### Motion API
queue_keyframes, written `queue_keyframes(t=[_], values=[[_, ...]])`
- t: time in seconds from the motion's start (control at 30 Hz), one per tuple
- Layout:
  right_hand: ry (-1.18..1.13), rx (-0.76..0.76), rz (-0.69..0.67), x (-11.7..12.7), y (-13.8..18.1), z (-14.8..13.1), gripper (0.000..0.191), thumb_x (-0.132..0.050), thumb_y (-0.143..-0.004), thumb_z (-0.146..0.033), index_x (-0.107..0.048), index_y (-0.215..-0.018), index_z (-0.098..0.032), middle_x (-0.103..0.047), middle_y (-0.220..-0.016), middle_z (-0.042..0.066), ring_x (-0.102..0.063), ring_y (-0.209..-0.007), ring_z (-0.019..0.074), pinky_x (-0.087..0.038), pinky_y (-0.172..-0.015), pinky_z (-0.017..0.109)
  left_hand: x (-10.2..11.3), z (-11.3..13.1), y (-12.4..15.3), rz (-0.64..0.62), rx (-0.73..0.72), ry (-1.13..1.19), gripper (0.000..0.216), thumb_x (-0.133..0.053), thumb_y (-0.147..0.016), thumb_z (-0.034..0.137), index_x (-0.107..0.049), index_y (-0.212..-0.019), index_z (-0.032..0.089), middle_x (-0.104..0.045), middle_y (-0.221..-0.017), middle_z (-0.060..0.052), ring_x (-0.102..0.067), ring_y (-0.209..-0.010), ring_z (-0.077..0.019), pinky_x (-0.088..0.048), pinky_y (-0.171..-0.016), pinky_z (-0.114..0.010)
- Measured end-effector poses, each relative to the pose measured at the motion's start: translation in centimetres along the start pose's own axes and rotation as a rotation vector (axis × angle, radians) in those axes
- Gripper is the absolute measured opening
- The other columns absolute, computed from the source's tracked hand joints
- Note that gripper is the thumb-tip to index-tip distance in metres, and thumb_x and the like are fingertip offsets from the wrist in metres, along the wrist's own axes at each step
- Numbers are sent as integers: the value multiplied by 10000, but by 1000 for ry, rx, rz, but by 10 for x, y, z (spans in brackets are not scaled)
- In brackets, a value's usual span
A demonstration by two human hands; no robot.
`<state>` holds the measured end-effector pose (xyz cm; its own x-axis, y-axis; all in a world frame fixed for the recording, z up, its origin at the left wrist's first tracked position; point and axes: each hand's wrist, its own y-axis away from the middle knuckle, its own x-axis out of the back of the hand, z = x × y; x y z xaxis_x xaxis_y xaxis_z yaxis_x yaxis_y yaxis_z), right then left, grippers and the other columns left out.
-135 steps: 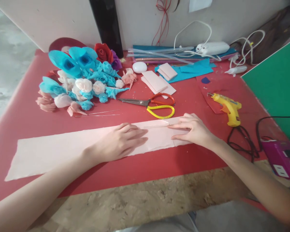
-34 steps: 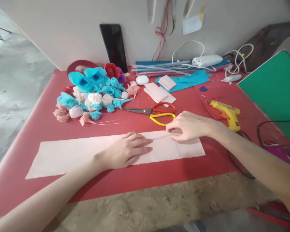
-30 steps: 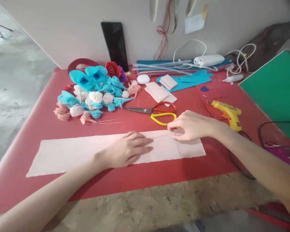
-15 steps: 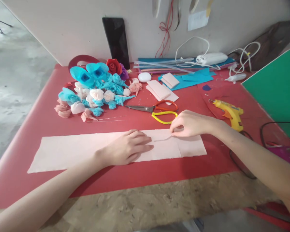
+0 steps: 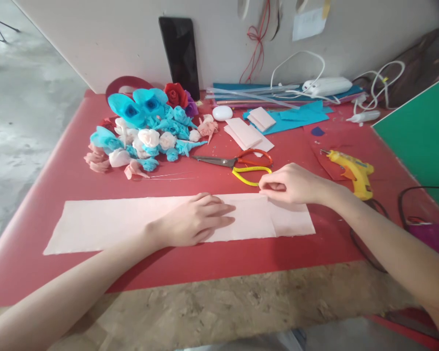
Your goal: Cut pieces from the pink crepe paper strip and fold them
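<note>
A long pale pink paper strip (image 5: 106,224) lies flat across the red table cover (image 5: 219,265). My left hand (image 5: 195,222) rests on the middle of the strip, palm down with fingers stretched out. My right hand (image 5: 292,183) is at the strip's far edge near its right end, fingers curled and pinched on that edge. A fold line crosses the strip just below that hand. Scissors (image 5: 234,161) with red and yellow handles lie just beyond my right hand.
A heap of blue, white and pink paper flowers (image 5: 146,131) sits at the back left, with thin wires (image 5: 168,176) beside it. Folded pink pieces (image 5: 247,134) lie behind the scissors. A yellow glue gun (image 5: 351,168), black cables (image 5: 369,234) and a green board (image 5: 420,131) are at the right.
My right hand has slid from the strip's surface up to its far edge and closed into a pinch. The left hand has stayed flat on the strip. The view has shifted slightly.
</note>
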<state>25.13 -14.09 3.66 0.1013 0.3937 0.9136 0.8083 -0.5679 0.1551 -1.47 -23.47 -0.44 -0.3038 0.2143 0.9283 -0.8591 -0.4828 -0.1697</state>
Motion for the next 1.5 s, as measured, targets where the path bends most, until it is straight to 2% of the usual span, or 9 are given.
queue_keyframes(t=[0.1, 0.2, 0.37, 0.53, 0.77, 1.0, 1.2, 1.37, 1.5], values=[[-24, -197, 17, 1, -1, -3, 226, -473, -812, -338, -627, -716, -204, -474, -493, -38, -381, -453, 83, -272, -509, 242, 0, 0, 0, 4, -2, -1, 374, -383, -874, 137, -532, -1215, 168, -531, -1315, -93, -483, -1107, -243, -391, -950, -410], [-29, -296, -81, 5, -5, -7, 247, -527, -775, -382, -642, -643, -208, -509, -515, -20, -404, -465, 93, -263, -488, 252, 0, -1, 0, 1, 3, -2, 375, -384, -873, 137, -531, -1216, 175, -531, -1315, -89, -480, -1111, -243, -392, -950, -408], [8, -278, -234, 13, -20, -14, 263, -603, -720, -427, -633, -579, -207, -599, -601, 9, -490, -523, 122, -300, -521, 272, -1, -1, 2, -16, 8, 1, 382, -388, -875, 144, -523, -1230, 181, -521, -1324, -87, -473, -1116, -244, -385, -960, -417], [178, -318, -444, 17, -40, -26, 266, -625, -692, -359, -580, -498, -183, -545, -531, 21, -460, -471, 125, -293, -509, 290, -1, -1, 1, 5, -8, -3, 380, -391, -868, 132, -533, -1220, 159, -535, -1304, -102, -471, -1108, -250, -388, -951, -420], [289, -293, -644, 27, -54, -41, 114, -532, -655, -171, -538, -541, -162, -430, -498, -10, -369, -444, 96, -263, -485, 277, 0, -1, 0, 6, -2, 0, 369, -397, -871, 141, -538, -1211, 168, -539, -1303, -94, -475, -1104, -243, -392, -952, -414], [228, -246, -702, 29, -55, -37, 138, -493, -674, -160, -549, -548, -166, -480, -529, -10, -338, -439, 88, -206, -492, 288, -1, -1, 0, 8, -7, -11, 364, -394, -873, 143, -539, -1206, 165, -536, -1307, -95, -479, -1100, -245, -393, -948, -411], [124, -209, -707, 28, -57, -28, 156, -511, -689, -131, -646, -624, -174, -541, -549, -19, -381, -445, 91, -213, -492, 279, 0, 0, -1, 10, -7, -7, 366, -401, -871, 140, -537, -1210, 163, -534, -1308, -97, -479, -1106, -246, -395, -949, -412], [140, -191, -728, 31, -61, -24, 110, -591, -680, -169, -698, -662, -187, -528, -519, -34, -396, -455, 98, -234, -506, 282, -1, -1, 1, 12, -13, -3, 367, -404, -872, 139, -535, -1214, 157, -533, -1308, -102, -480, -1108, -248, -395, -947, -413], [182, -197, -762, 33, -64, -23, 142, -576, -686, -173, -715, -698, -200, -563, -573, -24, -416, -478, 104, -234, -514, 286, 0, 0, 0, 27, -18, -3, 362, -396, -873, 134, -542, -1203, 152, -541, -1299, -102, -486, -1096, -246, -400, -940, -411]])
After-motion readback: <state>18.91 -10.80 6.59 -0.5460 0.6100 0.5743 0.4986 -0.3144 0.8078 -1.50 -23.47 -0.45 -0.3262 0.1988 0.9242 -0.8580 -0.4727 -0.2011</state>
